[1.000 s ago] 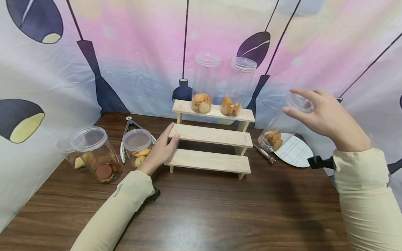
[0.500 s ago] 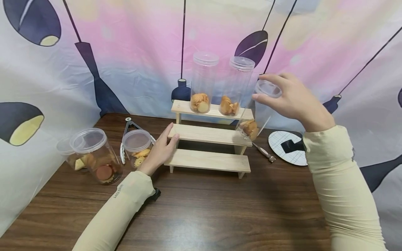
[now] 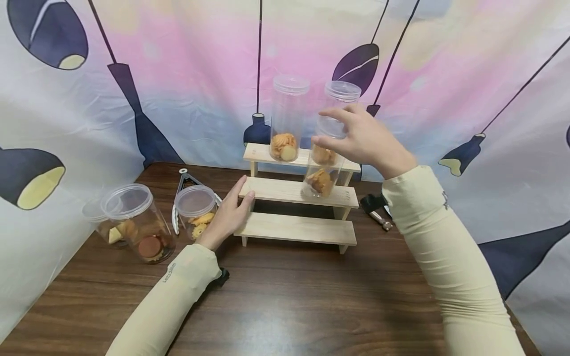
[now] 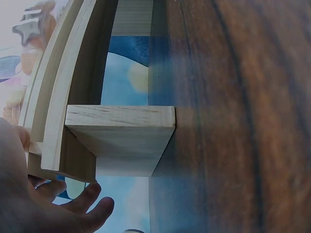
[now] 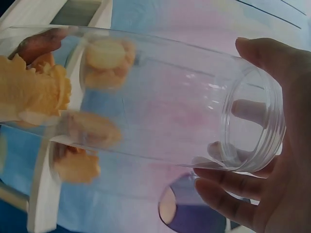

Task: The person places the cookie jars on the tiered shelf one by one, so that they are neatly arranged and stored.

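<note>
My right hand (image 3: 365,138) grips a tall clear jar of cookies (image 3: 320,182) around its lidded top. The jar leans slightly, its base right at the middle step's right half. My left hand (image 3: 229,212) holds the left end of the middle step on a three-step wooden stand (image 3: 294,228), thumb at the front. Two similar cookie jars occupy the top step: one at left (image 3: 288,118), the other (image 3: 343,91) partly behind my right hand. In the right wrist view, fingers and thumb span the held jar's lid (image 5: 257,119).
Left of the stand are a short cookie jar (image 3: 196,210), a taller jar with brown-red cookies (image 3: 138,217) and another jar (image 3: 95,215) behind it. Tongs (image 3: 180,185) lie behind the short jar. A small brown-handled tool (image 3: 380,220) lies right of the stand. A patterned cloth (image 3: 200,89) hangs behind.
My right hand has carried the jar leftward from beside the stand to the middle step. My right forearm now covers the white gridded board. The left hand has stayed in place.
</note>
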`<state>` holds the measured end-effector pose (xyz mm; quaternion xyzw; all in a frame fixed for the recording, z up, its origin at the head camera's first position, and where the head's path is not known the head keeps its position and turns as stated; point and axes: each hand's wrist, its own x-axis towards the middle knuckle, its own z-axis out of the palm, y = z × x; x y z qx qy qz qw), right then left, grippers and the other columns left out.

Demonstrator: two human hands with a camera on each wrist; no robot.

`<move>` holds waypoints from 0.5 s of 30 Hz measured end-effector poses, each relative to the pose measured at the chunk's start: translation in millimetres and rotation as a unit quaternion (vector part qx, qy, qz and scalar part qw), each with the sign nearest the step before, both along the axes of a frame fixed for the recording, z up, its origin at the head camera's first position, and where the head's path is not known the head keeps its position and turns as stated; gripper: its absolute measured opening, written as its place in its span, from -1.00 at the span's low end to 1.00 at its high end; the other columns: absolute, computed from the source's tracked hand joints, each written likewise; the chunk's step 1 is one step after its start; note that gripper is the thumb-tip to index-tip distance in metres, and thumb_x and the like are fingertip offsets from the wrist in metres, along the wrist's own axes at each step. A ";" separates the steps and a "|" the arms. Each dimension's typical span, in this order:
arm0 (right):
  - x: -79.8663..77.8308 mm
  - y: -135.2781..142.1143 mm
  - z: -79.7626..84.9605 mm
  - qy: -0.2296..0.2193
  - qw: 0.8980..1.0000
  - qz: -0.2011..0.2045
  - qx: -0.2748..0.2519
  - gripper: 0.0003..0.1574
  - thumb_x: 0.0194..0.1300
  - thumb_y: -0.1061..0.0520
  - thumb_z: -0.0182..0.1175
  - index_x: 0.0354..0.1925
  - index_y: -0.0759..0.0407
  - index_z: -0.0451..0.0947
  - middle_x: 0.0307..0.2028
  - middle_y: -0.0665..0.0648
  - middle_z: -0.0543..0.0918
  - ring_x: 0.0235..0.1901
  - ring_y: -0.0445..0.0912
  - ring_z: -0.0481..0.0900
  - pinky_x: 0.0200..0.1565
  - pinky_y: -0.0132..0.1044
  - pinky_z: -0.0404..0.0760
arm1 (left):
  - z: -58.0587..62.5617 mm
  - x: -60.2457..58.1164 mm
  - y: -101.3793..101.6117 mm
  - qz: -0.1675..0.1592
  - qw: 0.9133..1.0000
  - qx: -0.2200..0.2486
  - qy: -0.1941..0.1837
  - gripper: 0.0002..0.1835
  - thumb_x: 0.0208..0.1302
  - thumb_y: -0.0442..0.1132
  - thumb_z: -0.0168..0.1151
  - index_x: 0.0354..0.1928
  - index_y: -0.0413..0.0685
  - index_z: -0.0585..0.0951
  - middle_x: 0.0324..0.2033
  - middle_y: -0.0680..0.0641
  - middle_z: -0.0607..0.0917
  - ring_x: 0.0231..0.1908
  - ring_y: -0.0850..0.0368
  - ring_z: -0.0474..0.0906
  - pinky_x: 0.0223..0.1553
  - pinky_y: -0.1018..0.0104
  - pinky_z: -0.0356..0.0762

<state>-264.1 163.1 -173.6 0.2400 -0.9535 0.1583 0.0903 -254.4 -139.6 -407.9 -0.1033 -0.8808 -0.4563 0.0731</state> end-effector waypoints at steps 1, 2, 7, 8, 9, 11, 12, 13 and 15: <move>-1.9 -3.7 -1.2 -0.003 1.000 0.001 0.000 -0.04 0.24 -0.53 0.14 0.47 -0.21 0.28 0.38 0.22 0.28 0.13 0.11 0.43 0.17 0.18 0.43 | 0.0 -0.3 -0.1 0.000 1.000 0.000 0.002 -0.28 0.51 0.31 -0.22 0.60 0.36 -0.06 0.56 -0.01 0.04 0.53 -0.05 -0.05 0.47 -0.12 0.00; -3.5 -7.4 -2.4 -0.006 1.000 0.001 0.002 -0.03 0.24 -0.54 0.13 0.48 -0.22 0.27 0.38 0.21 0.28 0.14 0.11 0.43 0.17 0.18 0.43 | -0.3 -0.6 -0.2 -0.001 1.000 0.000 0.002 -0.28 0.51 0.30 -0.22 0.60 0.35 -0.06 0.56 -0.01 0.04 0.53 -0.05 -0.05 0.47 -0.12 0.00; -8.5 -22.9 -5.5 -0.012 1.000 0.005 0.004 -0.03 0.23 -0.55 0.13 0.48 -0.26 0.26 0.36 0.21 0.28 0.06 0.09 0.48 0.13 0.16 0.47 | -0.6 -1.2 -0.1 -0.004 1.000 -0.001 0.000 -0.28 0.50 0.31 -0.23 0.59 0.36 -0.07 0.56 0.01 0.03 0.53 -0.04 -0.06 0.47 -0.12 0.00; -9.2 -25.6 -5.7 -0.009 1.000 0.008 0.002 -0.03 0.23 -0.54 0.13 0.48 -0.26 0.26 0.35 0.21 0.29 0.05 0.09 0.49 0.12 0.15 0.48 | -0.4 -1.2 -0.2 -0.004 1.000 -0.001 -0.001 -0.27 0.50 0.31 -0.23 0.59 0.37 -0.08 0.56 0.02 0.02 0.53 -0.04 -0.06 0.48 -0.11 0.00; -9.8 -28.2 -5.8 -0.008 1.000 0.010 -0.001 -0.03 0.22 -0.54 0.14 0.48 -0.26 0.27 0.35 0.21 0.30 0.05 0.08 0.48 0.12 0.14 0.48 | 0.0 -1.1 -0.3 -0.004 1.000 -0.001 -0.001 -0.27 0.50 0.31 -0.23 0.59 0.37 -0.08 0.56 0.02 0.03 0.53 -0.03 -0.06 0.48 -0.11 0.00; -11.2 -32.9 -6.1 -0.002 1.000 0.019 -0.005 -0.04 0.23 -0.53 0.14 0.47 -0.23 0.28 0.33 0.22 0.32 0.06 0.07 0.48 0.13 0.11 0.47 | 0.7 -1.0 -0.7 -0.003 1.000 0.000 0.000 -0.27 0.50 0.31 -0.23 0.59 0.36 -0.08 0.56 0.03 0.03 0.53 -0.03 -0.06 0.48 -0.11 -0.01; -11.7 -35.1 -6.3 -0.002 1.000 0.021 -0.007 -0.04 0.23 -0.53 0.14 0.47 -0.23 0.28 0.32 0.21 0.33 0.06 0.06 0.47 0.14 0.10 0.47 | 1.1 -0.9 -0.8 -0.002 1.000 0.001 0.000 -0.27 0.50 0.32 -0.23 0.59 0.36 -0.07 0.56 0.03 0.03 0.53 -0.03 -0.06 0.48 -0.11 -0.01; -12.5 -37.2 -6.7 0.000 1.000 0.023 -0.006 -0.05 0.24 -0.53 0.13 0.47 -0.23 0.28 0.32 0.21 0.34 0.08 0.06 0.45 0.14 0.09 0.47 | 1.3 -0.9 -0.9 -0.001 1.000 0.001 0.000 -0.27 0.50 0.32 -0.22 0.59 0.36 -0.07 0.56 0.03 0.03 0.53 -0.03 -0.06 0.48 -0.11 -0.01; -13.8 -41.3 -8.0 0.000 1.000 0.026 -0.009 -0.05 0.23 -0.54 0.13 0.47 -0.23 0.29 0.30 0.20 0.35 0.06 0.04 0.45 0.12 0.06 0.48 | 1.7 -0.5 -0.9 -0.002 1.000 0.000 -0.002 -0.27 0.50 0.32 -0.22 0.59 0.37 -0.07 0.56 0.03 0.03 0.53 -0.04 -0.06 0.47 -0.12 0.00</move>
